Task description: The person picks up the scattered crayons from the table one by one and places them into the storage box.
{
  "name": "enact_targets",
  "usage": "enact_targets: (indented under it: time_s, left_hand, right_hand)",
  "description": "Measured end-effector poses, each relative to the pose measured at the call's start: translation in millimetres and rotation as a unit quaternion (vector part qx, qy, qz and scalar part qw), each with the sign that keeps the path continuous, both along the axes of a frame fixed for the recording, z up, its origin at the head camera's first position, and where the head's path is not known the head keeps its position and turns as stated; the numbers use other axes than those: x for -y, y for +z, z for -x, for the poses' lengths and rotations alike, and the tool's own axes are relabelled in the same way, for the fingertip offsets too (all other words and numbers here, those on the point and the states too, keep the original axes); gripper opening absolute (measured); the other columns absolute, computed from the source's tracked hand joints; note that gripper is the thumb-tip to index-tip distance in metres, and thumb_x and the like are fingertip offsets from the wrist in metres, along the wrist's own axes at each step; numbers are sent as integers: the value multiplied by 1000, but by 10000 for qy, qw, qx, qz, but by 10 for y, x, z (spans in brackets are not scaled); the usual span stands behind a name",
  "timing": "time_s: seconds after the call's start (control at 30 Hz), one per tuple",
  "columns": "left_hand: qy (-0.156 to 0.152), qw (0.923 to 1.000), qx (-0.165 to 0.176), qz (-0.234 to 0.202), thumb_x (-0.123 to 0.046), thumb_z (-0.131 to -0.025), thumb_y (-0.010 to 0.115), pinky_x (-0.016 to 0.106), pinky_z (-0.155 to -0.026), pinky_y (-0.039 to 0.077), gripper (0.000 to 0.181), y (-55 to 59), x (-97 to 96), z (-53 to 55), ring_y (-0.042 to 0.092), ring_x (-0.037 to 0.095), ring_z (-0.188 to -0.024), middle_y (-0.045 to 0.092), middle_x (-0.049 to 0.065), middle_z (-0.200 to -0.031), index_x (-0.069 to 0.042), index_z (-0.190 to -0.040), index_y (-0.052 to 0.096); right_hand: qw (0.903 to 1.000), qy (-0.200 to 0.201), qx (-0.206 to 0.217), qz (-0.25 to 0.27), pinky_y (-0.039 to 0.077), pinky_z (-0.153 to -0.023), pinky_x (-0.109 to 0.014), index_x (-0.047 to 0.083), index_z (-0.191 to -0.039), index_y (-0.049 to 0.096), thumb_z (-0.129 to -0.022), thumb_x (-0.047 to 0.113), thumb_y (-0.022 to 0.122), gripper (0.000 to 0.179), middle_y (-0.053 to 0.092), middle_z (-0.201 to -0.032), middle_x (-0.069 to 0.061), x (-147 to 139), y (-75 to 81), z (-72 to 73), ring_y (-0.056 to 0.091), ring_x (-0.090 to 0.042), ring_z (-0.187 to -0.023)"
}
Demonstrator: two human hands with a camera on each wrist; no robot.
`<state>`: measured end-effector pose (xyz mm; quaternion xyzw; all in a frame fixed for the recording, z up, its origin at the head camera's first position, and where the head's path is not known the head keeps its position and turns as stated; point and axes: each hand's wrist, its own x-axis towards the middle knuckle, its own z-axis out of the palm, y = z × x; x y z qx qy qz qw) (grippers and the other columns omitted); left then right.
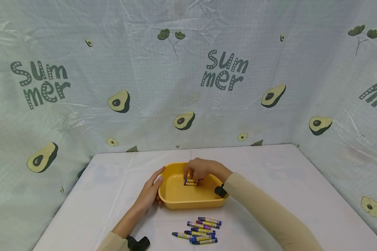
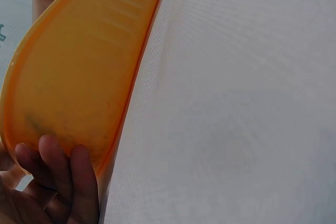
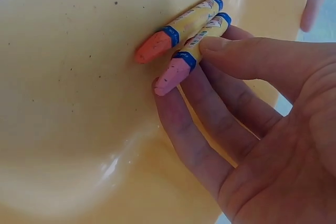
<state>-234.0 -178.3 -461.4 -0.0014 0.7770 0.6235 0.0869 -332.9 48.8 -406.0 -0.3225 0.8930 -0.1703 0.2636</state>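
A yellow plastic tray (image 1: 191, 205) stands on the table. At its left end my left hand (image 1: 149, 192) grips the side, and in the left wrist view several fingertips (image 2: 50, 148) lie against the outer wall. Inside the tray, my right hand (image 1: 201, 168) pinches a pink crayon (image 3: 176, 74) between thumb and fingers. An orange crayon (image 3: 157, 45) lies right beside it on the tray floor, both with yellow wrappers and blue bands. Part of the pink crayon is hidden behind the thumb.
In front of the tray, several crayons (image 1: 202, 237) in yellow wrappers lie in a loose pile on the white-covered table (image 1: 270, 195). Behind the table hangs a sheet (image 1: 144, 69) printed with avocados. Small dark specks dot the tray floor.
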Motion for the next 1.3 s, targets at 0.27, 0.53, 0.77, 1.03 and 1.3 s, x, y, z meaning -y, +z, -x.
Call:
enact_targets:
  time_s: [0.27,0.53,0.77,1.03,1.3]
  left_hand:
    - [-57,10000,-21,73,-39,-104,37,32,-50,50,41,-17,0,-2,48,20,-46,44,6,-59,-44,-144,35]
    - [-99,9999,-65,83,-38,-104,37,33,-50,51,41,-18,4,-6,49,20,-46,44,7,-59,-43,-145,34]
    - [-59,9999,-17,90,-39,-104,38,32,-50,50,39,-16,0,-13,49,20,-46,45,7,-59,-47,-142,36]
    - [-93,9998,-64,134,-38,-104,38,33,-49,50,42,1,14,-25,49,20,-46,44,6,-58,-41,-146,34]
    - [-111,9999,-77,104,-39,-104,38,34,-49,50,43,18,42,-39,49,20,-47,45,6,-59,-39,-146,34]
  right_hand:
    - [9997,25,-223,-138,53,-61,-21,22,-101,72,-82,-3,66,32,63,-88,2,26,-32,-21,57,-11,-70]
    - [9997,-80,-168,-154,54,-63,-22,22,-102,71,-83,0,67,29,64,-91,3,-2,24,-55,59,-12,-73]
    - [9996,0,-230,-138,54,-66,-22,21,-107,70,-84,0,65,32,66,-91,3,-30,121,-94,60,-13,-75]
    - [9987,335,-354,130,53,-70,-20,16,-117,68,-88,8,66,30,68,-97,2,-75,322,-306,62,-10,-77]
    - [9930,828,-743,395,52,-72,-16,18,-116,66,-90,17,68,26,69,-103,-2,-138,550,-614,62,-6,-80]
